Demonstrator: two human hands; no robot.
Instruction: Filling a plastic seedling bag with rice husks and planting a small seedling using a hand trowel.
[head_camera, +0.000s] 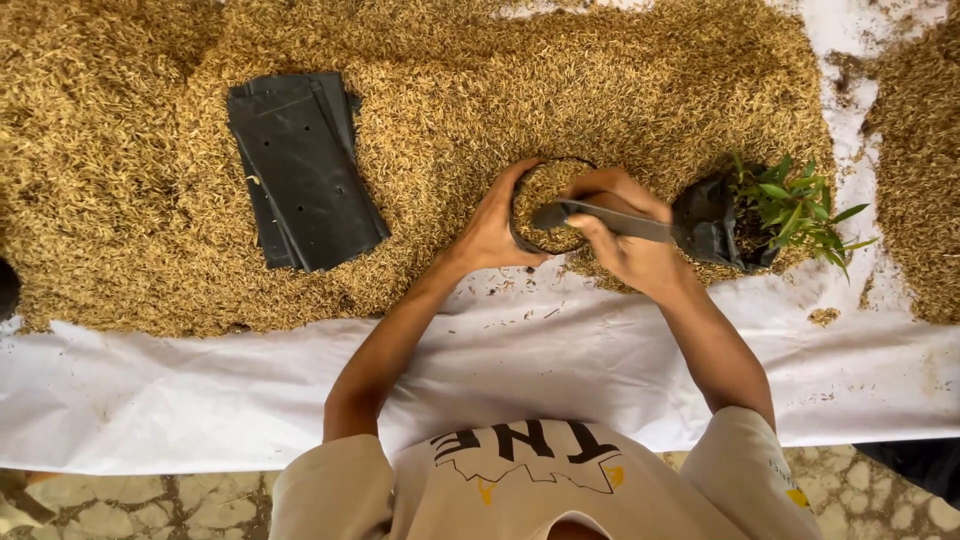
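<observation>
Small black bag (548, 212) of husks is clasped at the rim by left hand (492, 232), trowel (610, 220) gripped by right hand (628, 240); bag best kept upright, blade pressed centrally so husks (600, 90) aren't spilled.

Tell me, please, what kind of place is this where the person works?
Probably a plant nursery potting spot set up on a floor. A big heap of rice husk lies on a white sheet, a stack of black grow bags waits, and a bagged seedling stands by the right hand.
</observation>
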